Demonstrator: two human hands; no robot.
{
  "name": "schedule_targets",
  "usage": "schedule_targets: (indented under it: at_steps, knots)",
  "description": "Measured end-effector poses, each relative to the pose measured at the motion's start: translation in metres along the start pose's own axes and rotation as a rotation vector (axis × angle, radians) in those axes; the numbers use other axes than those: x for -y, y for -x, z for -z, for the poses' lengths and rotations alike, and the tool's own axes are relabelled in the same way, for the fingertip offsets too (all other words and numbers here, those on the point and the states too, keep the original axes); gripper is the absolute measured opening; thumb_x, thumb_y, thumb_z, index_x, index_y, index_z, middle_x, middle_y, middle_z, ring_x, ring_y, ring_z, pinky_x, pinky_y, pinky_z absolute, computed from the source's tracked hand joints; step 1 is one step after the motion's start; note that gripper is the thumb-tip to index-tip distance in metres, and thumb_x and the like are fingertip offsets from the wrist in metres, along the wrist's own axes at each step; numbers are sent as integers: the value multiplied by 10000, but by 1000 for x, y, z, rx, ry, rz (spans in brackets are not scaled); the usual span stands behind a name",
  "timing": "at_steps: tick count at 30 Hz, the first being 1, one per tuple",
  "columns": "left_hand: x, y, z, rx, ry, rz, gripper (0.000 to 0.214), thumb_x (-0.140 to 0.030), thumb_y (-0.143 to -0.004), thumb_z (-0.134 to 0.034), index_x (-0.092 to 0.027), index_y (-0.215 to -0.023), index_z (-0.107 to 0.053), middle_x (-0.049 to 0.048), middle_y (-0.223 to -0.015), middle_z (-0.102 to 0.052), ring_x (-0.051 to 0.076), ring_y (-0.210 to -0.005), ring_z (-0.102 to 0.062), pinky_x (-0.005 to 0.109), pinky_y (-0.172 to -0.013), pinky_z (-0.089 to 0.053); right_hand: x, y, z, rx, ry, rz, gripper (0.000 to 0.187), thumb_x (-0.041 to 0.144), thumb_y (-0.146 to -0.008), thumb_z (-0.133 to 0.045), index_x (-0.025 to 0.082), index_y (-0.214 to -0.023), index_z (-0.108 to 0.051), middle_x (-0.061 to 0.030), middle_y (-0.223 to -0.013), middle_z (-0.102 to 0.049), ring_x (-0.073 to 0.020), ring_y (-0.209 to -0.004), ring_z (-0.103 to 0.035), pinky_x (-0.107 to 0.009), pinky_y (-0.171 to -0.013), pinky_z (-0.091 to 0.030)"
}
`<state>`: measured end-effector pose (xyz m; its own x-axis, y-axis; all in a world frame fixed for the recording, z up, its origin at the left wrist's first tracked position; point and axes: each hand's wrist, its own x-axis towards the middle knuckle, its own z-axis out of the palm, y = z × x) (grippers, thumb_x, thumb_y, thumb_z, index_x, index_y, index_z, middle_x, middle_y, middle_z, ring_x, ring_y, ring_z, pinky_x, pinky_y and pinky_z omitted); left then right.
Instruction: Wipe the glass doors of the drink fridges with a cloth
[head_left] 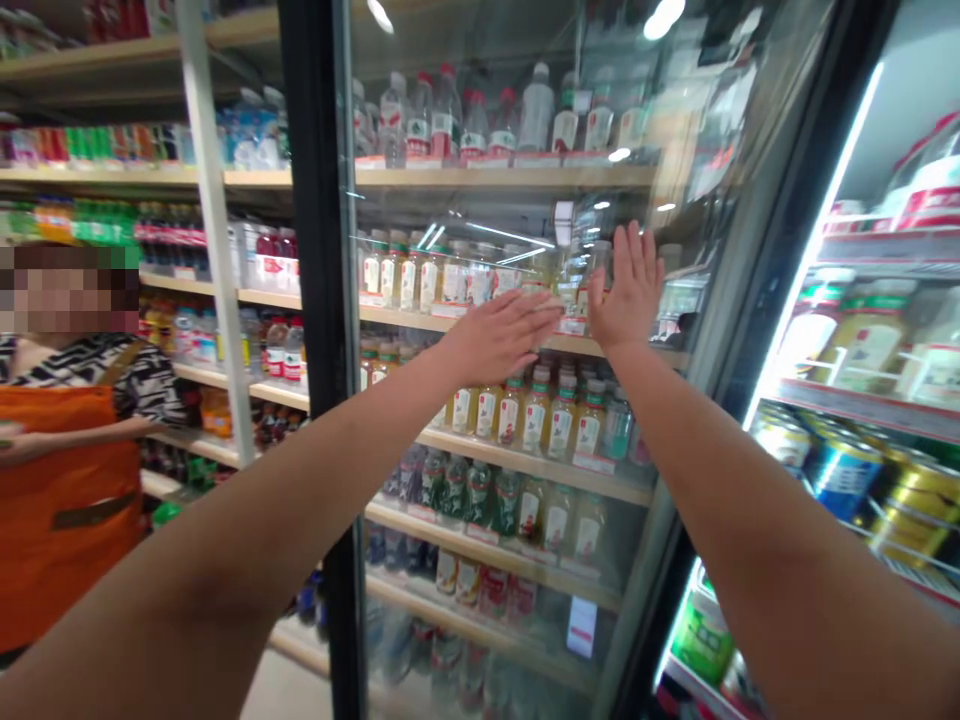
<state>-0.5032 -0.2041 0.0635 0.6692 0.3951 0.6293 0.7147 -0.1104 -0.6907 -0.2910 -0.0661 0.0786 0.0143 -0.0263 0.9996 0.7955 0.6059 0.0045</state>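
A tall glass door point(517, 205) with a black frame point(319, 300) stands swung out in front of me. My left hand point(501, 338) is stretched out flat at the pane, fingers extended and close together, holding nothing. Slightly higher and to the right, my right hand point(628, 285) is open with its fingers up and apart, also against or just before the glass. Exact contact with the pane cannot be made out. Through the glass I see shelves with bottled drinks point(534, 412); light streaks reflect across it. A pale label point(581, 625) shows low on the door.
On the right, a lit cooler holds bottles point(866, 335) and cans point(847, 470) on wire racks. Drink shelves point(112, 178) with a white upright post point(206, 200) line the left. A person in an orange apron point(67, 520) stands close at the left.
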Motion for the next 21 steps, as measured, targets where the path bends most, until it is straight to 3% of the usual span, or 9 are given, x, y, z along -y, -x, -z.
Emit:
schedule_targets:
  at_steps: [2,5,6,7,11,12,16,18,21]
  knots:
    - [-1,0,2,-20,-13,72,572,-238,-1045,-432,-204,-1611,-354,35,-1671,-316,193,-1576,-157,439,-1323,-79,-1,0,0,-2,-1,4,615,331,-969,-318,170,-1557,-393,-97,-1647,-389,-273,-1559,-283,-550,-1252,-258]
    - [1,-4,6,-217,-54,537,645,-181,-1010,-413,-121,-1638,-277,131,-1693,-227,295,-1587,-67,563,-1301,-84,-1,0,2,-3,-16,8,611,333,-971,-319,175,-1556,-399,-95,-1642,-397,-271,-1558,-284,-548,-1253,-255]
    - [0,-6,6,-231,-49,583,650,-199,-1002,-438,-118,-1631,-298,130,-1691,-235,300,-1586,-71,543,-1303,-105,-1,1,2,-3,-25,9,612,333,-971,-324,178,-1558,-398,-95,-1641,-399,-270,-1558,-284,-551,-1253,-252]
    - [-4,-7,5,-192,-29,519,642,-219,-998,-460,-124,-1619,-331,114,-1686,-260,285,-1584,-95,500,-1308,-125,-1,1,2,-3,-35,10,613,336,-970,-327,183,-1561,-395,-96,-1641,-397,-271,-1558,-284,-558,-1251,-250]
    - [-14,-11,0,114,61,-36,591,-199,-1026,-410,-186,-1614,-354,27,-1667,-325,184,-1573,-170,411,-1315,-108,0,1,2,-1,-65,12,618,351,-974,-329,201,-1571,-380,-102,-1644,-389,-276,-1560,-279,-589,-1245,-244]
    - [-13,-13,0,99,59,-6,600,-176,-1026,-385,-184,-1624,-334,31,-1673,-312,188,-1575,-163,430,-1316,-96,0,1,2,1,-68,12,618,350,-974,-329,201,-1572,-380,-104,-1644,-389,-276,-1561,-275,-590,-1246,-242]
    - [-3,-21,3,-220,15,540,593,-208,-1046,-337,-134,-1633,-308,106,-1685,-264,264,-1582,-123,496,-1305,-107,1,3,5,-2,-54,9,615,367,-995,-306,173,-1572,-390,-119,-1648,-380,-278,-1562,-272,-578,-1245,-250]
    - [-7,-28,5,-201,32,508,585,-301,-1077,-346,-131,-1635,-295,118,-1690,-246,272,-1584,-106,481,-1305,-87,2,6,10,17,-46,104,636,436,-1016,-305,161,-1585,-372,-132,-1662,-351,-278,-1564,-269,-577,-1249,-236]
    - [-21,-49,7,-115,96,414,634,-420,-1104,-333,-129,-1654,-213,113,-1702,-207,260,-1588,-67,448,-1304,-48,1,9,18,128,-80,453,701,578,-1018,-365,193,-1603,-348,-122,-1674,-329,-260,-1572,-254,-560,-1278,-164]
